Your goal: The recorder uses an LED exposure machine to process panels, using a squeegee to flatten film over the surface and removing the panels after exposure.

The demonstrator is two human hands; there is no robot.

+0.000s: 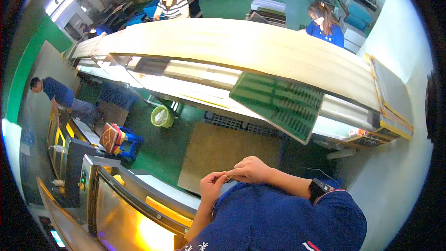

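Navy shirt [288, 218] fills the bottom of my head view, and just beyond it the left hand [213, 187] and right hand [252, 169] meet, fingertips drawn narrow — I can't tell which one grips the tiny piece [228, 177] that seems to sit between them. Should either pinch slacken, I'd expect it could drop near the brown board [227, 151] — it looks smallish and dark, too blurred to read its shape.

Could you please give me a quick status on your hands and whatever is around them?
Left hand and right hand touching; anything pinched too small to tell. Brown board beyond them. Green panel farther off, at the long bench.
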